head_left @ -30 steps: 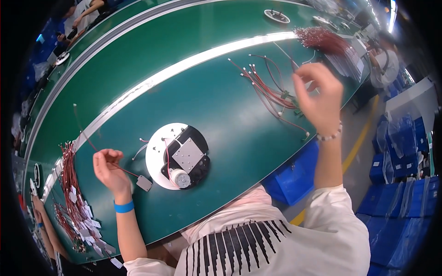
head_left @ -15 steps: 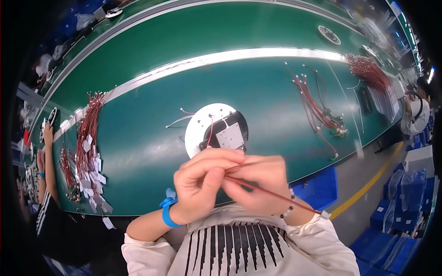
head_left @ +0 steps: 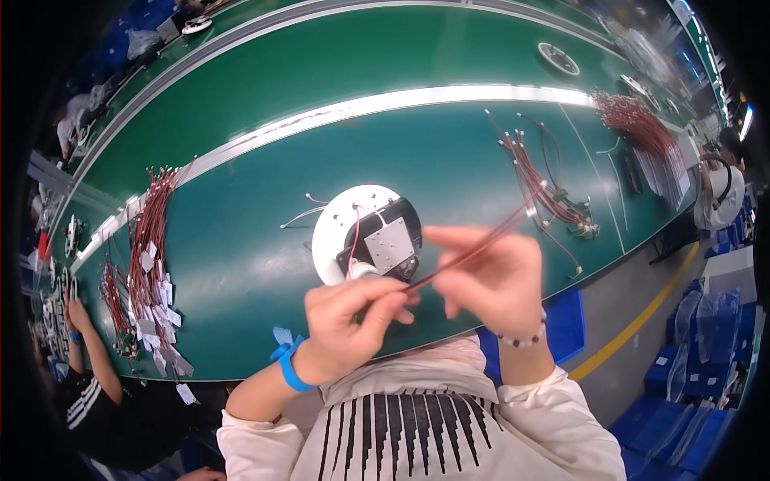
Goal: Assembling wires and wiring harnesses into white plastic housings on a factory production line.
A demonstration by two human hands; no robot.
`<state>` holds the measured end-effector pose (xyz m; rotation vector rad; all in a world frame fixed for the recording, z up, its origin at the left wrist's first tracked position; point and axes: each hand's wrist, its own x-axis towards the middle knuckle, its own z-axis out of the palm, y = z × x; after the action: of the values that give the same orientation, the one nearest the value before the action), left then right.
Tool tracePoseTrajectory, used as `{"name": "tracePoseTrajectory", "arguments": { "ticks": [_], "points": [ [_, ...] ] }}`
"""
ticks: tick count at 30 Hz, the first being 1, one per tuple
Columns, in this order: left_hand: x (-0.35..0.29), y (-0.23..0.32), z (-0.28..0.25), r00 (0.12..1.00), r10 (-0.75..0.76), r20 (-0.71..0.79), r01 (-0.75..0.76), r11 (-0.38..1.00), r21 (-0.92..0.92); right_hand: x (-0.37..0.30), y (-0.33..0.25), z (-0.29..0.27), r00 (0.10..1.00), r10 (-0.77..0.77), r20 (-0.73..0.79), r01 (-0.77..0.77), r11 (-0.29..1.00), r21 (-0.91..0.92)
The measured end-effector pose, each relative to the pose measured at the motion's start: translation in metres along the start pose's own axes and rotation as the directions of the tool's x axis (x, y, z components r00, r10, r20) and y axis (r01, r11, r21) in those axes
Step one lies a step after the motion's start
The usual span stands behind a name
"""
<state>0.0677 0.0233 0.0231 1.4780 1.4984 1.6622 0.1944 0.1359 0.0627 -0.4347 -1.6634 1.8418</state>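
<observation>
My left hand (head_left: 357,325), with a blue wristband, is closed in a pinch on a thin red-and-dark cable (head_left: 473,252). The cable slants up to the right and ends in small white connectors. Behind or across it is my right hand (head_left: 501,284), wearing a beaded bracelet; its fingers look spread and slightly blurred, and the cable passes over them. Just beyond my left hand, a round white plate (head_left: 333,228) lies on the bench. A black housing (head_left: 407,216) with a silver metal plate (head_left: 389,244) sits on it, with red and white wires attached.
The green workbench (head_left: 241,264) carries a bundle of red cables with white tags (head_left: 152,256) at left. Loose cables with small boards (head_left: 553,192) lie at right, near another red cable bundle (head_left: 642,132). A blue bin (head_left: 561,329) stands below the edge. A co-worker's arm (head_left: 98,353) is at far left.
My right hand has moved up and right, its fingers opening out. The cable's connector end has swung from lower right to upper right. My left hand keeps its pinch.
</observation>
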Motion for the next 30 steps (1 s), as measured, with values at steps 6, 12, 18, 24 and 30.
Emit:
{"name": "tracePoseTrajectory", "arguments": {
  "ticks": [6, 12, 18, 24, 30],
  "points": [
    [-0.008, 0.002, 0.01, 0.993, -0.078, 0.084, 0.073, 0.996, 0.054, 0.015, 0.005, -0.013, 1.0, 0.007, 0.016, -0.009, 0.987, 0.158],
    [-0.009, -0.003, 0.008, 0.94, -0.102, 0.326, 0.041, 0.981, 0.191, 0.023, 0.012, -0.017, 0.969, -0.202, -0.142, 0.22, 0.967, 0.131],
    [0.014, 0.003, -0.026, 0.998, 0.039, 0.04, -0.048, 0.964, 0.263, 0.023, 0.0, -0.029, 0.995, -0.079, -0.055, 0.095, 0.904, 0.416],
    [0.055, -0.07, -0.058, 0.997, 0.074, 0.012, -0.075, 0.988, 0.137, 0.051, 0.005, -0.002, 0.998, -0.032, -0.046, 0.017, 0.951, -0.308],
    [0.04, -0.075, -0.055, 0.97, -0.243, 0.024, 0.241, 0.931, -0.274, 0.063, 0.025, 0.001, 0.987, -0.06, 0.149, 0.144, 0.744, -0.653]
  ]
}}
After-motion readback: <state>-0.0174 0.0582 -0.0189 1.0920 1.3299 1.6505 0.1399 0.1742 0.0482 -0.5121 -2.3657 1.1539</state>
